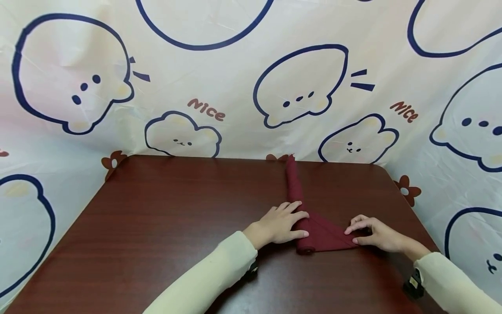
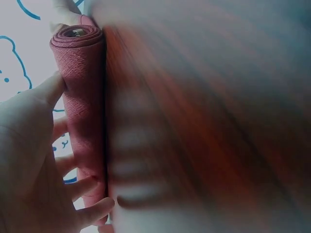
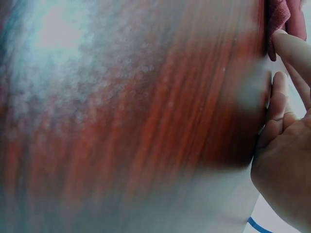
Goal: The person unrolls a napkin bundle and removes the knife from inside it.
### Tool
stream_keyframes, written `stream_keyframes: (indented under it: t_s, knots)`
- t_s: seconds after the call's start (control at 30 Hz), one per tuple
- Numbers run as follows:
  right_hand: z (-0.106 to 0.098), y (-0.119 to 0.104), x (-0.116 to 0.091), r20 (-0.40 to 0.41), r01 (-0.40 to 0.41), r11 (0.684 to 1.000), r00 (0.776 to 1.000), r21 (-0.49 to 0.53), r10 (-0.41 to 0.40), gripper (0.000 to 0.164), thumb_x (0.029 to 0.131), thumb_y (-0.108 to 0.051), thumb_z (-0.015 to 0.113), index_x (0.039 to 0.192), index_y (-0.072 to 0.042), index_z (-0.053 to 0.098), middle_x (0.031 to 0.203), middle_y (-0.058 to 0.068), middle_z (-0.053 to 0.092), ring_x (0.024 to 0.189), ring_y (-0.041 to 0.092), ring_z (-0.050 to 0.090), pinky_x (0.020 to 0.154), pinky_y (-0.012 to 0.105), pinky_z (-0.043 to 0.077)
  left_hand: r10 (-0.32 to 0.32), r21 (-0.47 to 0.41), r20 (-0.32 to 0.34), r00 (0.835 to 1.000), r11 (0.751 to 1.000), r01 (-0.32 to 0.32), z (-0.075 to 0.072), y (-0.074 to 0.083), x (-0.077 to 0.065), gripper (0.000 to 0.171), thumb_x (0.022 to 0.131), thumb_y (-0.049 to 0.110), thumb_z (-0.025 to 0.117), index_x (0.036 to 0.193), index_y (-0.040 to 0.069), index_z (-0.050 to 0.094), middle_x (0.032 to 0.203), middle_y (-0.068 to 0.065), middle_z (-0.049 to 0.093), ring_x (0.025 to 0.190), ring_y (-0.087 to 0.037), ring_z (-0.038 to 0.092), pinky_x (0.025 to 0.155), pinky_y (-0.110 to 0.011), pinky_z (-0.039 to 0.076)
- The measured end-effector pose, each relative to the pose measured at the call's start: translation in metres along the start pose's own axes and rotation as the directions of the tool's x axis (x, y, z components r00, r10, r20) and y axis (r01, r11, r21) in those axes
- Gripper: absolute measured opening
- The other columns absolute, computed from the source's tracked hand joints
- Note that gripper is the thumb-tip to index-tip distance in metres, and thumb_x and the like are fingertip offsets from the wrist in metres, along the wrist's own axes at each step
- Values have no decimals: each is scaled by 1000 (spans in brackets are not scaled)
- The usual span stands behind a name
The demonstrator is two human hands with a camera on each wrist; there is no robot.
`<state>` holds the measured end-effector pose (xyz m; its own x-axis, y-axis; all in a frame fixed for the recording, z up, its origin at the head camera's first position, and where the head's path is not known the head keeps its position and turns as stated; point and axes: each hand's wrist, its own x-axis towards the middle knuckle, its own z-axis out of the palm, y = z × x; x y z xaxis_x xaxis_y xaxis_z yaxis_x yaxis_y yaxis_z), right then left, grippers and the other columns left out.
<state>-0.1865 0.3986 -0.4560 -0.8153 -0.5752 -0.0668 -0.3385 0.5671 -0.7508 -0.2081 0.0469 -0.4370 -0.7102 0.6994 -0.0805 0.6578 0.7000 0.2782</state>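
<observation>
A dark red cloth (image 1: 293,181) lies on the table, mostly wound into a long roll that runs away from the person. From the roll's near right side a flat triangular flap (image 1: 327,237) spreads out. My left hand (image 1: 280,222) rests on the roll with fingers spread across it; in the left wrist view the roll's spiral end (image 2: 77,36) shows, with the fingers along its side. The right hand (image 1: 378,235) pinches the flap's right tip between thumb and finger. In the right wrist view, that cloth corner (image 3: 278,22) sits at the fingertips.
The brown wooden table (image 1: 176,205) extends to the left and behind the roll. A pale sheet (image 1: 235,78) printed with cartoon outlines hangs along the back and both sides. Small dark devices (image 1: 414,283) are strapped at the wrists.
</observation>
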Motion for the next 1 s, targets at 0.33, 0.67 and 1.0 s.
stream_keyframes:
  t_s: [0.33,0.67,1.0]
  knots:
    - [2,0,0,-1,6,1000,1000,-2,-6,20,93,-15,72,112,-13,75,112,4,55,103,-2,47,83,18,42,-10,-1,-13,1000,1000,9,0,-6,-12,57,101,58,49,152,35,41,167,-2,28,147,-28,41,113,-50,42]
    - [1,0,1,-7,11,1000,1000,-18,-11,19,93,-15,72,112,-13,75,113,4,56,103,-3,47,82,17,42,-9,-24,-19,1000,1000,9,-4,-14,-20,59,101,55,52,154,33,39,167,-4,28,145,-31,43,113,-52,42]
    - [0,-1,1,0,13,1000,1000,-18,-13,20,93,-16,72,113,-13,75,114,4,56,104,-3,47,83,18,42,-39,-44,3,999,998,39,-10,-22,-30,61,98,54,58,152,33,40,166,-4,32,147,-30,42,115,-54,40]
